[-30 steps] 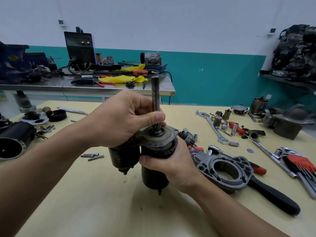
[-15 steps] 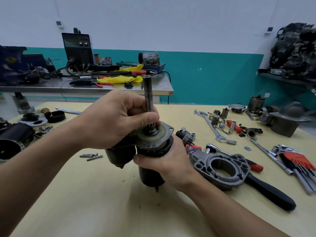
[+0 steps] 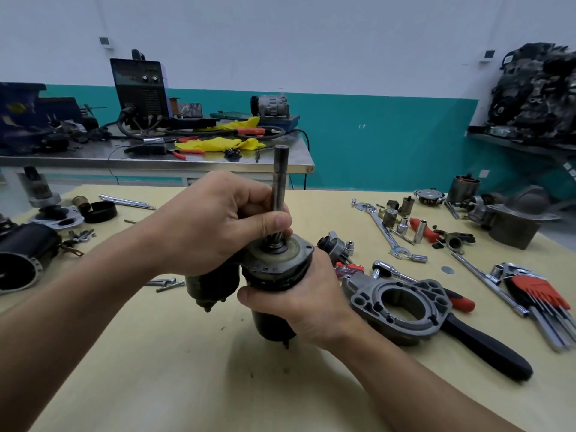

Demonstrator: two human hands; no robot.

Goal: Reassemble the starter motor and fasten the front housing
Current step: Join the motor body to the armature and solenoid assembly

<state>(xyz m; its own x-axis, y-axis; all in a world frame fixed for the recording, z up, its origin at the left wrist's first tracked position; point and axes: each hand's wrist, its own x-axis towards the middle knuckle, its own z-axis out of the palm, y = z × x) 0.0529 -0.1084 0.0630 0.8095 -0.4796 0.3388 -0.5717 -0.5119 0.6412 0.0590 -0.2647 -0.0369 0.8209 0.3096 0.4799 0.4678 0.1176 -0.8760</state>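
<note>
Barely anything's moved: your left hand still pinches the shaft, right hand grips the motor. Keep it straight.

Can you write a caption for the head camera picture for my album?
Left hand grips the shaft of the starter motor, right hand holds its body; front housing lies nearby.

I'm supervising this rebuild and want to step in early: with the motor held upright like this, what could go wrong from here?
The left hand pinches the shaft right at the end plate; if the shaft drops in suddenly, fingers could get nipped. Mainly the right hand steadies the upright starter motor, so a slip could topple it. The loose bolts lie near the left forearm and might be swept away.
</note>
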